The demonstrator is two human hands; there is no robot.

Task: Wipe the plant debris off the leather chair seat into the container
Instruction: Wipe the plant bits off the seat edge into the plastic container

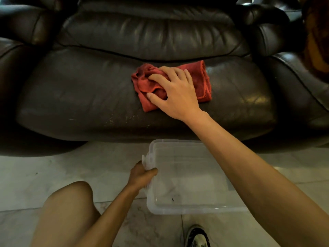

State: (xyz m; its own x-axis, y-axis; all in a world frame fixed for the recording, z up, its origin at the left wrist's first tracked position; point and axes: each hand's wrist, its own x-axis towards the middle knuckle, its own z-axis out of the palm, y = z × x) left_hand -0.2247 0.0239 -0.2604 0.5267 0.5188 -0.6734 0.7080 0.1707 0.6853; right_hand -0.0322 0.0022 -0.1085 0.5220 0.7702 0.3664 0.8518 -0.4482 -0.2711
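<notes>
On the dark leather chair seat (74, 97), toward its middle, lies a crumpled red cloth (201, 81), and the right hand (175, 91) presses down on it with fingers spread and curled into the folds, thumb tucked against the near edge. Pale specks of plant debris (128, 119) are scattered along the seat's front edge, just nearer than the cloth and to the left of the right wrist. Below that edge, a clear plastic container (185, 207) sits over the pale tiled floor (26, 179); the left hand (142, 175) grips its left rim, fingers closed around the lip. A few dark bits lie inside the container. A bare knee (71, 202) and a shoe (197, 236) show at the bottom.
</notes>
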